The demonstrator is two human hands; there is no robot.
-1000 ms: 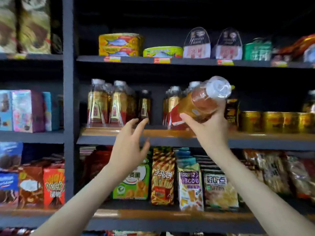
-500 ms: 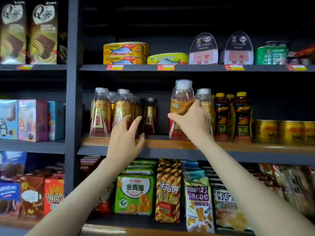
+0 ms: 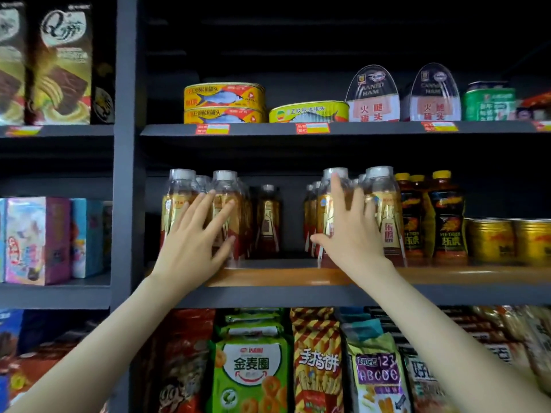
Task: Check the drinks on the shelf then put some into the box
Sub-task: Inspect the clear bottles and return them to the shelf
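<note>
Both my hands are spread flat, gripping nothing. My left hand (image 3: 193, 239) rests against the left bottles (image 3: 205, 210), my right hand (image 3: 350, 231) against the right bottles (image 3: 378, 210), probably squaring the rows upright on the shelf (image 3: 283, 277). No box in view.

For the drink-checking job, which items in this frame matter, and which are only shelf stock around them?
Belongs to the job:
- clear amber drink bottles, middle shelf
- left hand, flat on the left bottle group
- right hand, flat on a right-group bottle
- dark yellow-capped bottles, possibly

Just stock:
- fish tins
- canned ham
- gold cans
- snack bags

No box in view.
</note>
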